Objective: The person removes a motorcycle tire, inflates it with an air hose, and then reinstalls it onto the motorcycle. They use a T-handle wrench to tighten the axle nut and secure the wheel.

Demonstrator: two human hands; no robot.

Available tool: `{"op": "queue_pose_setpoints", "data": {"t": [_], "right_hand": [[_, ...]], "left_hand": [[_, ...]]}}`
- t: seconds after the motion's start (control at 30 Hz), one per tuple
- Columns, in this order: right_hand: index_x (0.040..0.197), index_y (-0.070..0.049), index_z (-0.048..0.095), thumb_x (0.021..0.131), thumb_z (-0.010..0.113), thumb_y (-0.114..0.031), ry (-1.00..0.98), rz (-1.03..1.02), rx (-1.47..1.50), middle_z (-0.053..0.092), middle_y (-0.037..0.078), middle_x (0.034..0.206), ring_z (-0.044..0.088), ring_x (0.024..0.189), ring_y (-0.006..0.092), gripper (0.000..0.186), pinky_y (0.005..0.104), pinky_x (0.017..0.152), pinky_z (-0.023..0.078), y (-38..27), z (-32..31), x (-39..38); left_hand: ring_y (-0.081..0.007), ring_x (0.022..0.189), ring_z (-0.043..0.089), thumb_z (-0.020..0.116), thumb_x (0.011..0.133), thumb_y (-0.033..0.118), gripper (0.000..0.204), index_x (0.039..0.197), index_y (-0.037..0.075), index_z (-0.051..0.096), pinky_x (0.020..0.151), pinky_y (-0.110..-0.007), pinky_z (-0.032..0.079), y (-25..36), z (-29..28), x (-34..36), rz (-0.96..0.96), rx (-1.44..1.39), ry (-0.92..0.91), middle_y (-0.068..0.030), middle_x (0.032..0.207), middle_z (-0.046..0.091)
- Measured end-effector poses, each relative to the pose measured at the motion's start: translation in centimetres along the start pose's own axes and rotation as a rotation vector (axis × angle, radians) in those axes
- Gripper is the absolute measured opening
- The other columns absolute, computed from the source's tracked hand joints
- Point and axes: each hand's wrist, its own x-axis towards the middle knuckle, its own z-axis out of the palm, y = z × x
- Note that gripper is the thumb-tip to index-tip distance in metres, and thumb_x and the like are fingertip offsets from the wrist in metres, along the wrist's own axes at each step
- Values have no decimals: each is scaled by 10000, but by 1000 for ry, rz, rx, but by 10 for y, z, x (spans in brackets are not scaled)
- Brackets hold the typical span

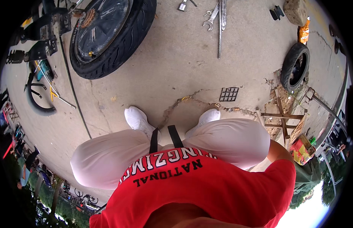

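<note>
Neither of my hands can be seen. My bare right arm leaves the red sleeve and passes behind my right knee, which hides the hand. On my left side only the red shirt shows. I sit or squat with knees apart and white shoes on the concrete. Ahead to the left is a large wheel with a black tyre and a toothed sprocket. Farther ahead lie an open-ended wrench, a long thin metal rod and a socket-like tool.
Black metal vehicle parts, a teal power tool and a curved black part are at left. A square grate lies ahead. At right are a small tyre, a wooden frame, a stone block and broken paving.
</note>
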Motion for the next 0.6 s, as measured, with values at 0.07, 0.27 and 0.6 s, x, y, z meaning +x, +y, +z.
{"op": "queue_pose_setpoints", "data": {"t": [0.07, 0.27, 0.6], "right_hand": [[984, -127, 724, 814, 656, -271, -40, 68, 38, 697, 91, 984, 655, 929, 287, 233, 443, 761, 509, 4, 35, -22], [995, -132, 725, 797, 671, -262, -103, 182, 117, 698, 82, 999, 656, 941, 279, 244, 448, 764, 508, 6, 86, -61], [1015, -139, 728, 768, 696, -248, -95, 231, 173, 699, 67, 1024, 656, 959, 266, 271, 457, 768, 508, -6, 129, -73]], "left_hand": [[-316, 758, 660, 683, 770, 156, 419, 1169, 94, 572, 683, -445, 528, 48, -2, 36, 97, -87, -34, -133, 848, 658], [-307, 754, 659, 684, 771, 149, 423, 1174, 88, 570, 681, -437, 528, 101, -9, 80, 199, -178, -60, -131, 844, 656], [-294, 747, 658, 684, 773, 139, 430, 1182, 80, 567, 679, -424, 529, 84, -20, 84, 215, -154, -82, -126, 837, 654]]}}
